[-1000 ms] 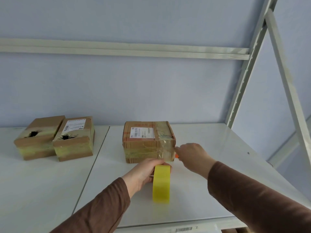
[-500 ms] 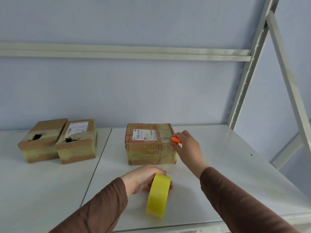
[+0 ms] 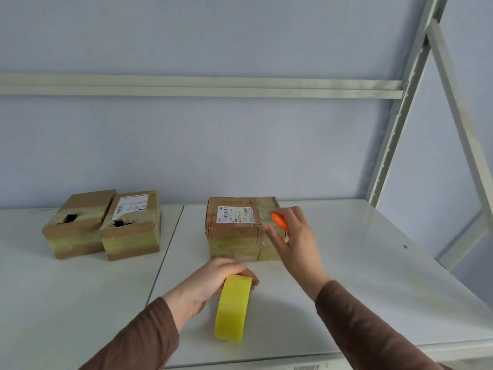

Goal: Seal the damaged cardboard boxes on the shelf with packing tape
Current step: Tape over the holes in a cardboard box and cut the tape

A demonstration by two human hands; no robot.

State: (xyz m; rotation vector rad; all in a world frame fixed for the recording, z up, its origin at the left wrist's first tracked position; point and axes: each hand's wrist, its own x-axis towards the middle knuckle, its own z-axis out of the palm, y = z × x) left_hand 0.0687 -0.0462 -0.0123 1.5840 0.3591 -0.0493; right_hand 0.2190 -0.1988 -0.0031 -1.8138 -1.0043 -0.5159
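- Step now, prob.: pressing fresh tape flat on box w/ label (image 3: 241, 228), mid shelf (image 3: 373, 263). To do well: rub firmly along tape over top edge & down front, no bubbles, keep cutter tip off the cardboard.
- Right hand (image 3: 293, 241): arm reaches fwd, palm down at box's right front corner, fingers spread on tape, orange cutter (image 3: 279, 221) pinched under thumb.
- Left hand (image 3: 213, 279): curled round yellow tape roll (image 3: 233, 308), on edge on shelf, near box front.
- Two torn boxes (image 3: 106, 225) wait left, holes unsealed.
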